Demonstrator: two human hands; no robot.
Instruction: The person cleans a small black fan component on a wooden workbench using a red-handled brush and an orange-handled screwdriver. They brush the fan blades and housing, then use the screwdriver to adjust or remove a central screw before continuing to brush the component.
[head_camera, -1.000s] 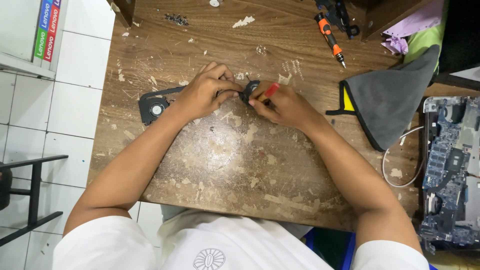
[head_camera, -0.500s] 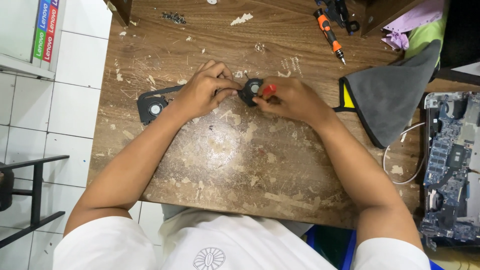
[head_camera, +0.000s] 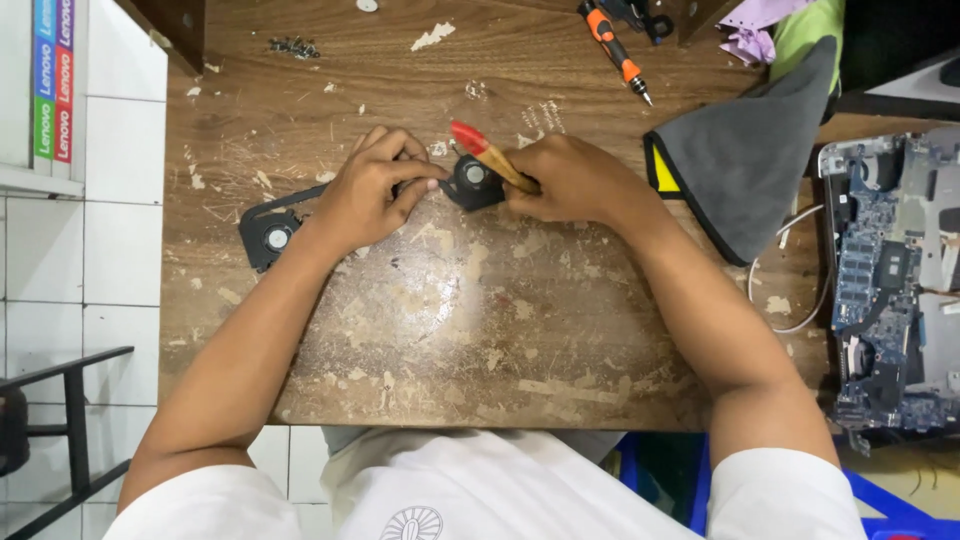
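Right hand (head_camera: 570, 180) closed round wooden brush handle (head_camera: 500, 165), red end up. Left hand (head_camera: 372, 195) pinches black fan assembly (head_camera: 470, 183) against worn table (head_camera: 480, 330). Second fan (head_camera: 268, 235) left of it. Light, thin plastic; likely fragile, best held by housing edges. Orange screwdriver (head_camera: 612, 50) beyond.

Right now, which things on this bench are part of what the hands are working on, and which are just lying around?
In use:
left hand pressing down the black fan assembly
right hand holding the red-tipped brush on that fan

Lying about:
orange screwdriver
grey cloth
opened laptop board
small pile of screws
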